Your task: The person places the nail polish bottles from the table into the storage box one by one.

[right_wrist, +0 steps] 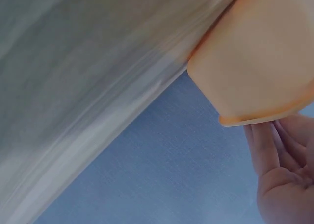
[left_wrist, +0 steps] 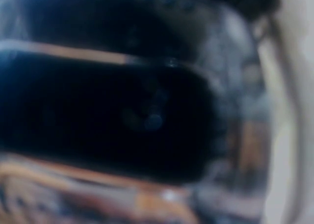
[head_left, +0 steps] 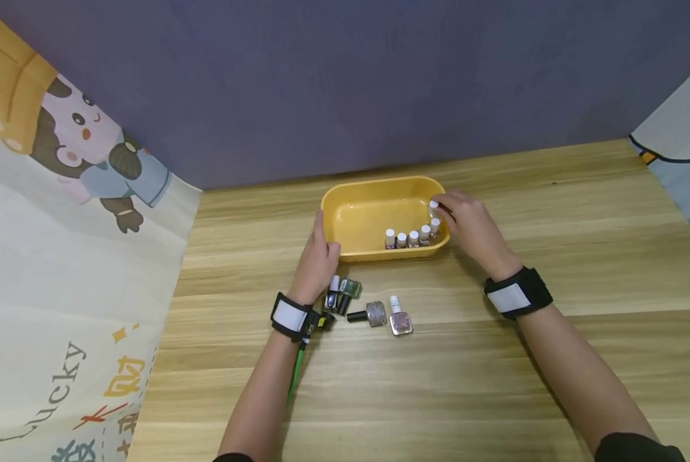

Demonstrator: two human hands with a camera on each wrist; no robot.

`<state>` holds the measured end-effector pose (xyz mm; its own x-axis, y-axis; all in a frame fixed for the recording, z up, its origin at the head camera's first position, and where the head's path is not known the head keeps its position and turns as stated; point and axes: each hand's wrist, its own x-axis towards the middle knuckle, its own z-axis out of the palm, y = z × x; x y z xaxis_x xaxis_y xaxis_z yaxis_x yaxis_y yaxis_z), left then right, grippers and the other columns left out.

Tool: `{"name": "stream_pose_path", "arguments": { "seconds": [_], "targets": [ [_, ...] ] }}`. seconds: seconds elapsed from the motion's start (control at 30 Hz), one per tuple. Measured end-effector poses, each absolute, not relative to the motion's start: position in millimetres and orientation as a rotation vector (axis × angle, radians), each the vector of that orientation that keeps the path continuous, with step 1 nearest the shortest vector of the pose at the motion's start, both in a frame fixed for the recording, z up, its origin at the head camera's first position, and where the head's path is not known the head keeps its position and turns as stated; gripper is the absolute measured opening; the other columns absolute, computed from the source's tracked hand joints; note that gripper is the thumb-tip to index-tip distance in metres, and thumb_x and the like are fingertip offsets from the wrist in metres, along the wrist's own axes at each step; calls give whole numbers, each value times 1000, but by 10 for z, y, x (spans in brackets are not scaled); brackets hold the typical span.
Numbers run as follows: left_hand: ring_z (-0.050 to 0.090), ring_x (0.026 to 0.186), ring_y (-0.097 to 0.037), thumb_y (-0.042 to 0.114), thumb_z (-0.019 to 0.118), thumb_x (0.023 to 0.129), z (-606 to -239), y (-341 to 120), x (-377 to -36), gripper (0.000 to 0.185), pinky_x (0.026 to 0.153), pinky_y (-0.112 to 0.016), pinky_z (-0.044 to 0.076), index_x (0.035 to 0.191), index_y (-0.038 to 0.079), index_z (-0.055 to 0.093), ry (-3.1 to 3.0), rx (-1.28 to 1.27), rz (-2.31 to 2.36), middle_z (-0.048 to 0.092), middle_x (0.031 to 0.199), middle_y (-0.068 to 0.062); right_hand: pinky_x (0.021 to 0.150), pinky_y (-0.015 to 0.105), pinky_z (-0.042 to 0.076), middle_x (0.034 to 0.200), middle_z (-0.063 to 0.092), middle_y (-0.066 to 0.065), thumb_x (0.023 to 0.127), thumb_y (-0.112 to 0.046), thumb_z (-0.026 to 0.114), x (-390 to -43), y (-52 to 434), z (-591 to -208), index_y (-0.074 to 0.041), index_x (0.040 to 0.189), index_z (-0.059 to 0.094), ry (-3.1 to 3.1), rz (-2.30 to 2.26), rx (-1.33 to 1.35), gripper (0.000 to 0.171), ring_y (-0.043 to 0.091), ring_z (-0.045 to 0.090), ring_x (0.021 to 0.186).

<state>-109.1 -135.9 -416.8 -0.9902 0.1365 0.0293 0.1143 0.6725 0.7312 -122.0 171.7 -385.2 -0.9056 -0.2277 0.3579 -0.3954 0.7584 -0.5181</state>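
A yellow tray (head_left: 388,255) stands on the table, with several white-capped nail polish bottles (head_left: 413,239) upright along its front and right sides. My right hand (head_left: 474,228) reaches over the right rim and pinches the white cap of another nail polish bottle (head_left: 433,208) inside the tray. In the right wrist view, the fingers (right_wrist: 265,150) dip behind the tray's rim (right_wrist: 250,121), hiding that bottle. My left hand (head_left: 316,264) grips the tray's front left corner, its index finger straight along the left wall. A blurred dark bottle (left_wrist: 108,111) fills the left wrist view.
Loose nail polish bottles lie in front of the tray: a green one (head_left: 351,288), a dark one with a white cap (head_left: 331,299), a silver glitter one (head_left: 376,314) and a pink glitter one (head_left: 401,323). A dark blue wall (head_left: 345,90) rises behind the wooden table (head_left: 466,391).
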Motion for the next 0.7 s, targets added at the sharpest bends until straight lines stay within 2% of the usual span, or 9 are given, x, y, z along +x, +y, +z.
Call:
{"name": "stream_pose_path", "arguments": {
  "seconds": [0.7],
  "targets": [
    [38,137,-17,21,40,97,-4172,-1364,-1085,79,117,-36,29,161,20,-6,2829,201,1256,18,165,-12,78,44,56,103,67,20,97,-6,61,-1249,1676,-3878,6,111,66,-2702,771,573,20,29,65,91]
  ]
}}
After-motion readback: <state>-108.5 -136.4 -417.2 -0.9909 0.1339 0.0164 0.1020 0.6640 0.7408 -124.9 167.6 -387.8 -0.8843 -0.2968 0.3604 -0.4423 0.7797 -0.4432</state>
